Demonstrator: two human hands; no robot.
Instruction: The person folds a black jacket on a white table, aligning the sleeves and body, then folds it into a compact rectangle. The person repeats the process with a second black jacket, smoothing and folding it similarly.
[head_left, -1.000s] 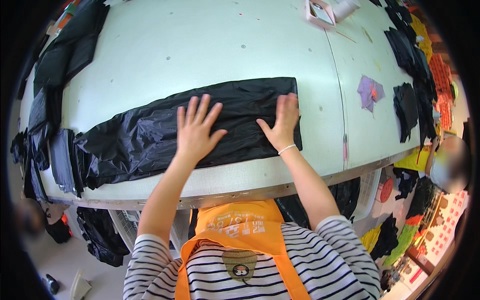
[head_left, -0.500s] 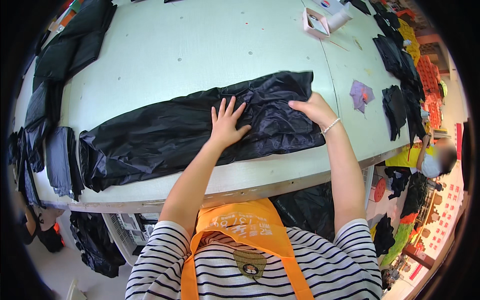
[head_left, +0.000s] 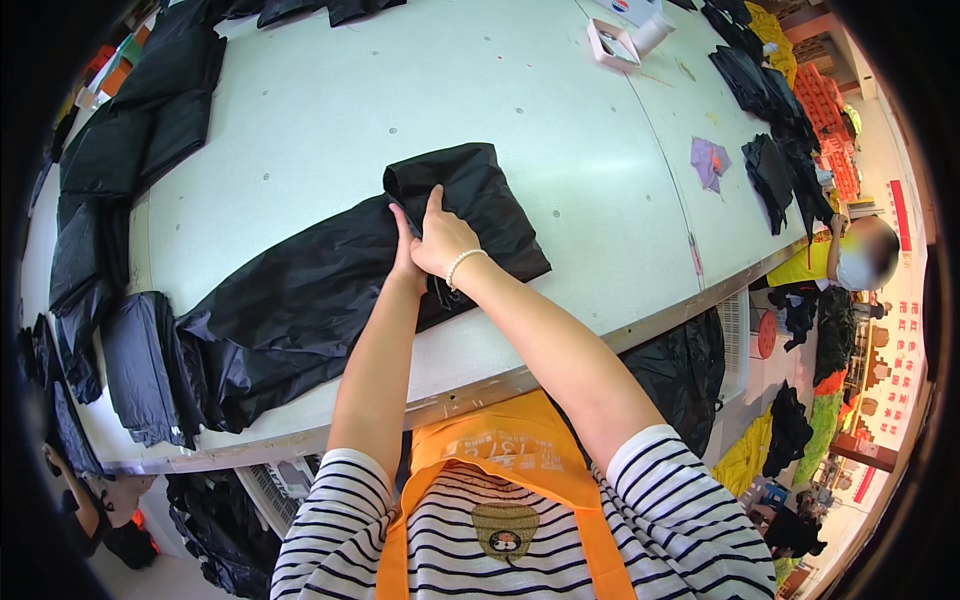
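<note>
A long piece of thin, shiny black fabric (head_left: pixel 290 275) lies across the near side of the table. Its right end is doubled back to the left, forming a folded flap (head_left: pixel 490 200). My right hand (head_left: pixel 447 242) is at the flap's left edge, closed on the fabric with the index finger stretched along it. Beside it, touching, my left hand (head_left: pixel 403 262) stands on edge against the fold, fingers straight and partly hidden by the right hand. Whether the piece is a garment cannot be made out.
Folded black pieces (head_left: pixel 140 370) lie left of the fabric, with more stacks (head_left: pixel 140 140) along the left edge. At the far right are a pink tray (head_left: pixel 613 46), a white bottle (head_left: pixel 654 34) and a purple scrap (head_left: pixel 709 163). A person in yellow (head_left: pixel 805 262) is beyond the table's right edge.
My right hand has carried the fabric's right end over to the left, folding it. My left hand has turned from lying flat to standing on edge, and both hands now meet.
</note>
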